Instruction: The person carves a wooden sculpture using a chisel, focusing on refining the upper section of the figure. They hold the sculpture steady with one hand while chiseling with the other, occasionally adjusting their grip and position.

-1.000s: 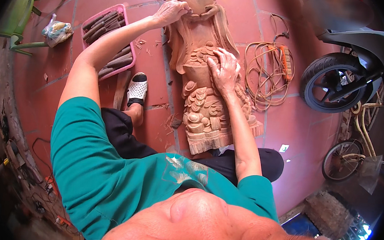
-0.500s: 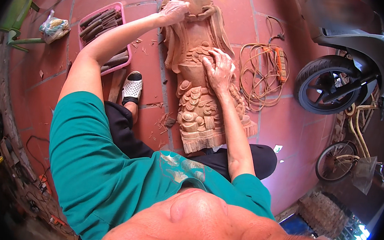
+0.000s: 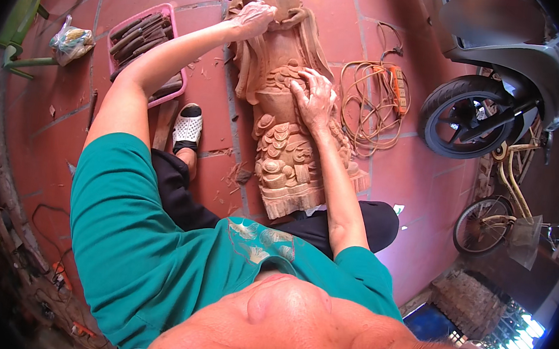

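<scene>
A large carved wooden statue lies lengthwise on the floor in front of me, its base toward my legs. Folds of robe run down its length, and the lower part bears many rounded, coin-like shapes. At the far end, my left hand presses against the statue's left upper side with its fingers curled in. Whatever may be inside those fingers is hidden. My right hand rests on the middle of the carving, fingers spread over the raised relief, holding nothing.
On the left, a pink basket contains several wood-handled tools, with a plastic bag and green chair beyond. An orange power strip with coiled cord lies right of the statue. A motorbike and bicycle stand farther right.
The whole view has shifted slightly, so the floor and statue appear a little farther left. My left hand has moved slightly against the wood; my right hand stays on the relief.
</scene>
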Motion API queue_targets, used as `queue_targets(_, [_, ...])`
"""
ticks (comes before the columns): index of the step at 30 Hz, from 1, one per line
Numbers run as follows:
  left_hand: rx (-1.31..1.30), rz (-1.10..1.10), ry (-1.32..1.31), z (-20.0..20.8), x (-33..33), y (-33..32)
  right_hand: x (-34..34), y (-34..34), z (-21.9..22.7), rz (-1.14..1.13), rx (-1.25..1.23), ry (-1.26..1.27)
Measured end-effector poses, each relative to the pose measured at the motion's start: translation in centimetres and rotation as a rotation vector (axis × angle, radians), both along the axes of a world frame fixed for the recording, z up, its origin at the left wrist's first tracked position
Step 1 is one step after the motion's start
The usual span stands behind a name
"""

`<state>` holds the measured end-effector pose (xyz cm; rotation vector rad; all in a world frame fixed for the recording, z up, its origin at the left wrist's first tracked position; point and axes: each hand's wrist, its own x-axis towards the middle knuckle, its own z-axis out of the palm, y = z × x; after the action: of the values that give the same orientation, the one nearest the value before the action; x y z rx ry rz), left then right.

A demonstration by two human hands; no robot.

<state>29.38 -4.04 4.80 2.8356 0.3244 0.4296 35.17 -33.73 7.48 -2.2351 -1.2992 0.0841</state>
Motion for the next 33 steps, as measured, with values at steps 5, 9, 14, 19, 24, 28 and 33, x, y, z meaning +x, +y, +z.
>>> queue_targets(5, [0.027, -0.051, 0.015, 0.7, 0.7, -0.2, 0.0, 0.1, 0.0, 0.003, 0.001, -0.005])
queue_targets(9, [0.007, -0.037, -0.039, 0.5, 1.4, 0.1, 0.0, 0.1, 0.1, 0.001, -0.001, 0.01])
queue_targets(14, [-0.048, -0.094, -0.061, -0.5, 0.1, 1.2, 0.1, 0.1, -0.1, -0.001, 0.025, 0.001])
queue_targets(19, [-0.102, -0.047, 0.054, 0.3, 0.2, 1.8, 0.1, -0.1, 0.0, -0.01, 0.021, -0.015])
queue_targets(24, [-0.001, -0.249, -0.177, -0.2, 0.0, 0.1, 0.1, 0.1, 0.0, 0.0, 0.034, -0.02])
queue_targets(28, [0.472, -0.302, -0.073, -0.1, -0.8, -0.8, 0.0, 0.0, 0.1, -0.007, 0.031, -0.019])
queue_targets(33, [0.539, -0.27, 0.066, 0.3, -1.2, -1.8, 0.2, 0.0, -0.3, -0.005, 0.029, -0.011])
